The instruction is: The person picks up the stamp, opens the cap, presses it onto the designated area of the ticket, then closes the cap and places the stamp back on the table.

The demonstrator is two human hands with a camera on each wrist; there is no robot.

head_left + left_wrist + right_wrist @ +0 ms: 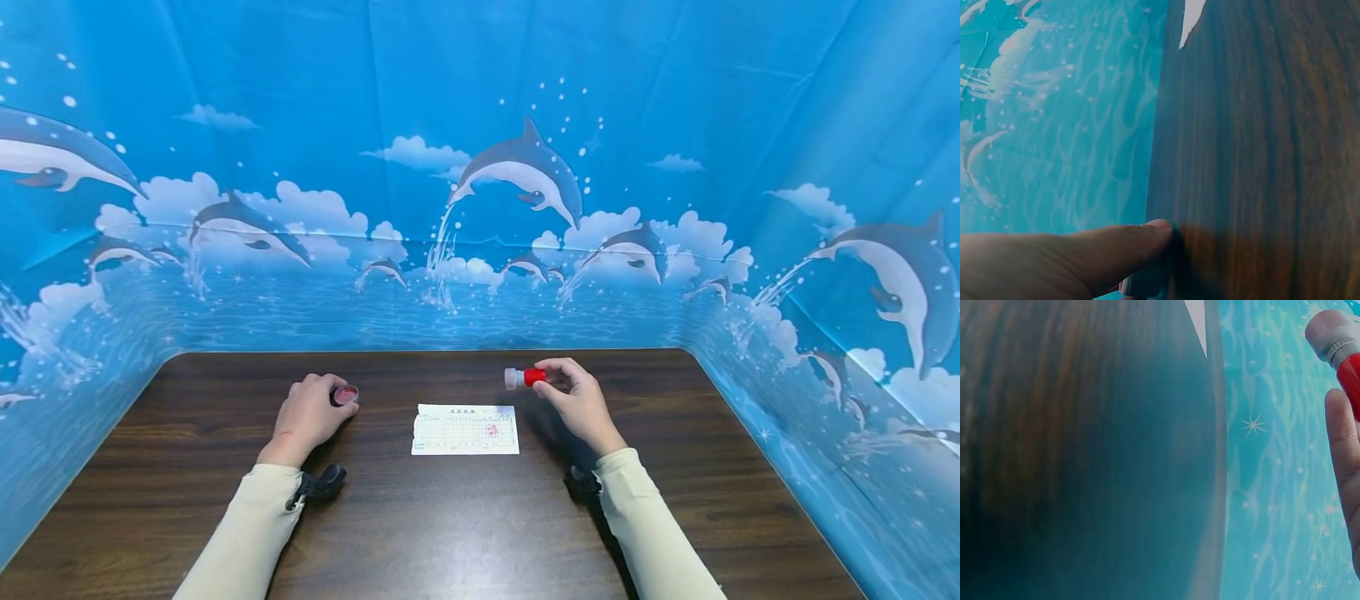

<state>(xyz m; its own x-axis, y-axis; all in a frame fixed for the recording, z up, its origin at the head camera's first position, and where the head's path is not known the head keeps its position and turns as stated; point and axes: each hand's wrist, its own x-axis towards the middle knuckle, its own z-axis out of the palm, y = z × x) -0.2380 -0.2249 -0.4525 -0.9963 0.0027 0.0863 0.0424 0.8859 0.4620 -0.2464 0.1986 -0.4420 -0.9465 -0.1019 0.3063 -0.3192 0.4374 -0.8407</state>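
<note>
At the left of the table, my left hand point(306, 417) holds a small round ink pad point(346, 395) with a red face between thumb and fingers. In the left wrist view the thumb point(1129, 247) lies along the ink pad's side point(1142, 285), and most of the pad is hidden. My right hand point(583, 407) pinches the red handle of a stamp point(534, 377), whose pale, translucent end points left. The right wrist view shows this stamp point(1350, 374) above the thumb. Between the hands lies a printed paper slip point(457, 433) with a red stamp mark at its right side.
The dark wood table point(450, 517) has rounded far corners. A blue curtain point(337, 100) printed with dolphins and clouds rises behind it and along both sides. Black bands point(318, 485) are strapped on both wrists, over pale sleeves point(243, 533).
</note>
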